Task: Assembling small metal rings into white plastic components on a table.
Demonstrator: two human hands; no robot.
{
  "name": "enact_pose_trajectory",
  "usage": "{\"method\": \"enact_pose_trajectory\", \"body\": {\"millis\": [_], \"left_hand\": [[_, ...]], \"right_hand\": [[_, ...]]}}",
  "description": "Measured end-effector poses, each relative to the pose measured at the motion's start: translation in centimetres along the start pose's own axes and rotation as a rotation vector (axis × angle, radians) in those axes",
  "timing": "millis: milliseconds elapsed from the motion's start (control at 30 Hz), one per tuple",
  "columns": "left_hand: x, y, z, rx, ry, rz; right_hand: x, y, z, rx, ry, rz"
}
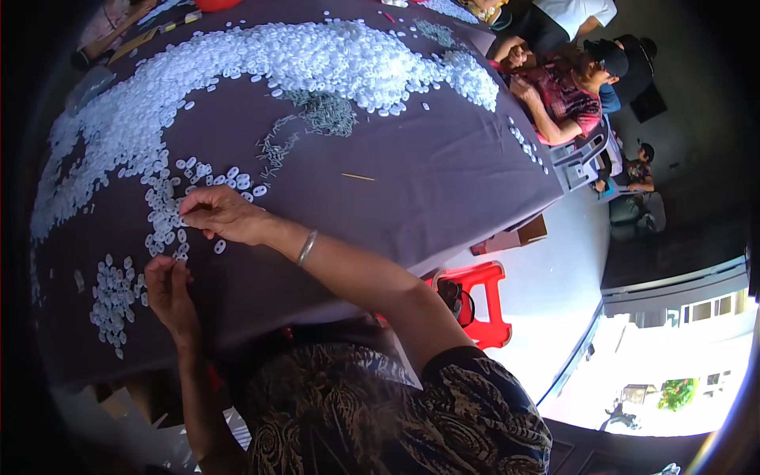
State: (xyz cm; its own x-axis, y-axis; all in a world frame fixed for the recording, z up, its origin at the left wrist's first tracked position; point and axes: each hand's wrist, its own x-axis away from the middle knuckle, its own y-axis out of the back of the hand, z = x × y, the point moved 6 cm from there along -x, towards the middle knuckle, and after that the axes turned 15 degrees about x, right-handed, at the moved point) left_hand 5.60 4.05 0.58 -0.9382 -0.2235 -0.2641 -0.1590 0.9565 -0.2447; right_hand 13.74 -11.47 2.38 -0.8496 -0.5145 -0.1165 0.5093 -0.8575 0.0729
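My right hand [218, 214], a silvery bracelet [308, 248] on its wrist, is above a loose cluster of small white oval plastic pieces [162, 210] with holes. Its thumb and forefinger pinch together over the cluster; whatever is between them is too small to make out. Closer to me, my left hand [170, 297] has its fingers curled in, and I cannot make out what they hold. Left of it lies a smaller group of white pieces [113, 305], which look bulkier than the loose ovals. Small grey metal pins [326, 115] are heaped beyond my right hand.
A long bank of white oval pieces [317, 51] curves across the far side of the dark-covered table [427, 182]. A thin yellowish stick [359, 176] lies mid-table. Several people sit around it, one in a red patterned shirt [566, 99]. A red stool [495, 305] stands at my right.
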Motion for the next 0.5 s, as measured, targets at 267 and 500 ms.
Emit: {"method": "enact_pose_trajectory", "body": {"millis": [267,500], "left_hand": [[-0.2,0.0,0.5,-0.036,0.011,0.009],[-0.4,0.9,0.7,-0.080,-0.053,0.051]], "right_hand": [[0.1,0.1,0.4,-0.005,-0.026,-0.008],[-0.1,0.1,-0.4,-0.004,-0.013,0.009]]}}
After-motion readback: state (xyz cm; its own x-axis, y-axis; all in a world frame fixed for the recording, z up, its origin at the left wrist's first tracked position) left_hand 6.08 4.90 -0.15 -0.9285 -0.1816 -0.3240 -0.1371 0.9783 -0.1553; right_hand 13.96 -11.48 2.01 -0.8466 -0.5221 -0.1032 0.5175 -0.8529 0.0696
